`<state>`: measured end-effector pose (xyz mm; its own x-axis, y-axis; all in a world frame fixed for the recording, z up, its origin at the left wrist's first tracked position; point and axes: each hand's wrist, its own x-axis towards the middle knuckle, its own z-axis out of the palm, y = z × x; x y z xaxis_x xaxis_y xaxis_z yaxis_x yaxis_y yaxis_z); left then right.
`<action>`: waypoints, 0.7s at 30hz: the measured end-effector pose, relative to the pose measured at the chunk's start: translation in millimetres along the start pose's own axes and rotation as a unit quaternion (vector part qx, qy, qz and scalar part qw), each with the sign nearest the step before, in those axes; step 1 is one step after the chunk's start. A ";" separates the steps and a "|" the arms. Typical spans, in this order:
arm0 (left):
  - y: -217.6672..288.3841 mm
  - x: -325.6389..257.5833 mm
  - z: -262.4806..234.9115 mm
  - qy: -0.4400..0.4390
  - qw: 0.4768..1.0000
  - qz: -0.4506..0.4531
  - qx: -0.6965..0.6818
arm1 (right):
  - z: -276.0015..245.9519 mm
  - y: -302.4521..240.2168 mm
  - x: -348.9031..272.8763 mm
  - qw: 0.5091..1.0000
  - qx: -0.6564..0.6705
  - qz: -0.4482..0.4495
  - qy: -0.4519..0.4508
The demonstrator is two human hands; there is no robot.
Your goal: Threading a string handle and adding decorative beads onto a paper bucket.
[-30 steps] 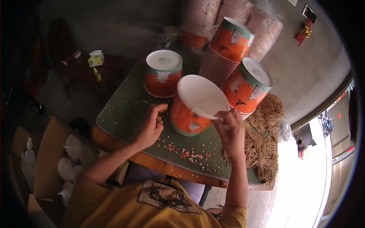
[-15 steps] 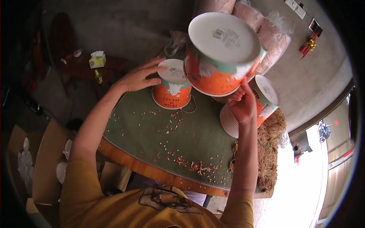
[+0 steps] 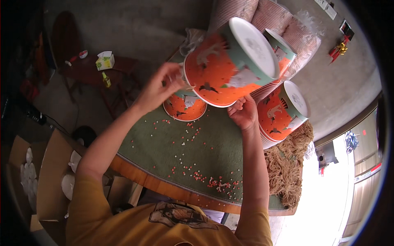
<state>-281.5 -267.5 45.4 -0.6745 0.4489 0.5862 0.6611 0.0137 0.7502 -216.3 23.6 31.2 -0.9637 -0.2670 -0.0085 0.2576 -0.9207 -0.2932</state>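
Observation:
A large orange and green paper bucket (image 3: 230,65) with cartoon prints is held up, tilted with its white base toward the upper right. My right hand (image 3: 245,114) is closed on its lower rim. At the bucket's left rim, my left hand (image 3: 162,84) has its fingers and thumb curled together. A thin tan bit shows at its fingertips, too small to name. Behind that hand a second upside-down bucket (image 3: 184,108) stands on the green table (image 3: 164,143), partly covered. To the right, another upturned bucket (image 3: 283,110) tops a nested stack.
Small red and white pellets (image 3: 221,184) lie scattered along the table's near side. Tan stringy fibre (image 3: 287,172) heaps at the right edge. Wrapped bucket stacks (image 3: 271,18) stand behind. Open cardboard boxes (image 3: 53,180) are at lower left, and a dark red bench (image 3: 88,67) farther left.
The raised bucket has tilted, turning its printed side toward me. My left hand has left the standing bucket's base for the raised rim. My right hand has shifted left and down.

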 end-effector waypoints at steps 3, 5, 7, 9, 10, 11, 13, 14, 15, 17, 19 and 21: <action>15.5 8.7 -14.3 0.021 0.992 0.037 -0.121 | 9.6 4.2 8.7 0.997 -0.045 -0.013 0.060; 25.1 12.9 -16.6 -0.010 0.986 0.038 -0.164 | 13.1 -2.0 14.3 0.994 -0.104 0.023 0.038; 24.1 10.4 -15.9 -0.060 0.993 0.045 -0.096 | 26.5 4.3 19.3 0.985 -0.163 0.026 0.053; 22.7 11.2 -14.5 -0.070 0.994 0.019 -0.077 | 29.9 6.4 26.3 0.980 -0.188 0.006 0.073; 23.0 13.6 -11.9 -0.044 0.997 0.008 -0.069 | 31.5 5.5 28.1 0.972 -0.212 -0.015 0.095; 22.8 15.6 -10.4 -0.018 0.998 -0.003 -0.061 | 32.7 4.3 28.1 0.972 -0.213 -0.017 0.093; 18.5 18.1 -13.0 0.002 0.998 0.026 -0.061 | 32.8 4.0 27.1 0.958 -0.271 -0.036 0.087; 15.6 19.0 -14.3 0.022 0.996 0.055 -0.064 | 32.3 3.3 26.1 0.949 -0.300 -0.045 0.084; 12.2 19.1 -14.2 0.021 0.996 0.055 -0.065 | 31.5 -1.3 21.7 0.955 -0.289 -0.037 0.059; 3.7 18.4 -13.5 -0.003 0.998 0.022 -0.055 | 32.7 -11.4 19.4 0.965 -0.260 -0.025 0.013; -7.6 18.8 -11.5 0.010 0.999 0.039 -0.011 | 41.9 -7.5 18.1 0.972 -0.233 -0.033 -0.007; -13.5 18.8 -7.7 0.022 0.998 0.056 0.033 | 51.0 3.4 12.9 0.938 -0.343 -0.055 0.018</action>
<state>-305.6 -266.1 48.7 -0.6076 0.4114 0.6793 0.7524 0.0243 0.6583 -224.2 2.5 78.8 -0.9865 -0.1610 0.0296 0.0627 -0.5387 -0.8401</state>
